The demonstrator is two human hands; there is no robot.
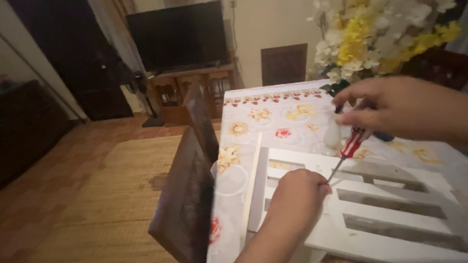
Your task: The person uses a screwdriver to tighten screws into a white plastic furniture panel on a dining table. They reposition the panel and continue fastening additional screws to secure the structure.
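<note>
a desk (292,104) under a flowered cloth is seen filling the right half of the view, its left edge running down from the far corner to the bottom of the frame. open floor, partly laid with a woven mat (112,195), is left free to the left of that edge. two dark wooden chairs (187,195) are pushed just beside the edge, so little room is left between them and the desk.

a white slatted wooden frame (380,204) is laid flat on the near part of the desk, with long open slots between its slats; its left edge lies near the desk's edge. a vase of white and yellow flowers (375,34) is set at the far right, behind the hands.

the right hand (399,104) is held above the frame, its fingers closed on the red-and-white handle of a screwdriver (347,151). the screwdriver is tilted, its shaft slanting down and left to a point at the left hand. the left hand (295,197) is rested on the frame, curled into a loose fist with fingertips pinched at the screwdriver's tip; whether something small is held there cannot be told.
</note>
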